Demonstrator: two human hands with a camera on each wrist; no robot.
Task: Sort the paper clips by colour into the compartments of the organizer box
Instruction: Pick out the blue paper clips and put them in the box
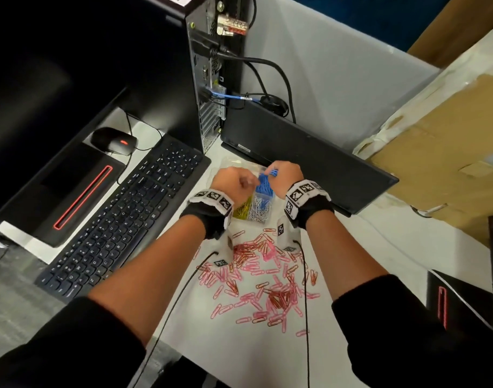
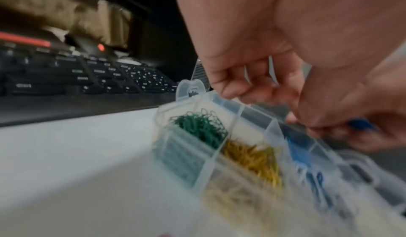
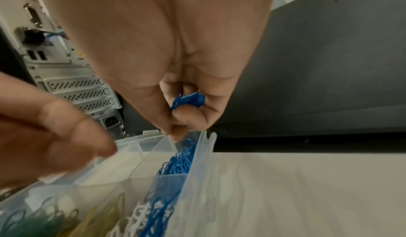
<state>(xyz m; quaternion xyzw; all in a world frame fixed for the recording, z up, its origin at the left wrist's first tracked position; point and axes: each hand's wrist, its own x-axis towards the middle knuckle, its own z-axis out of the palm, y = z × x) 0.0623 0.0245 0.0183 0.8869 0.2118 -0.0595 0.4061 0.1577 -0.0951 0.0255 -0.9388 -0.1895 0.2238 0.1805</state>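
The right hand (image 3: 175, 77) curls its fingers round a tangled bunch of blue wire paper clips (image 3: 187, 100) above the clear plastic organizer box (image 2: 219, 154). The left hand (image 2: 252, 49) hovers beside it with fingers loosely curled, empty. Glossy pink and red clips (image 1: 265, 278) lie scattered on the smooth white desk (image 1: 239, 345).

Both hands (image 1: 260, 179) curled, fwd.

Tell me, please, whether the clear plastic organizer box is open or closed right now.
Open. The clear plastic organizer box shows uncovered compartments of green paper clips and yellow paper clips, with no lid over them.
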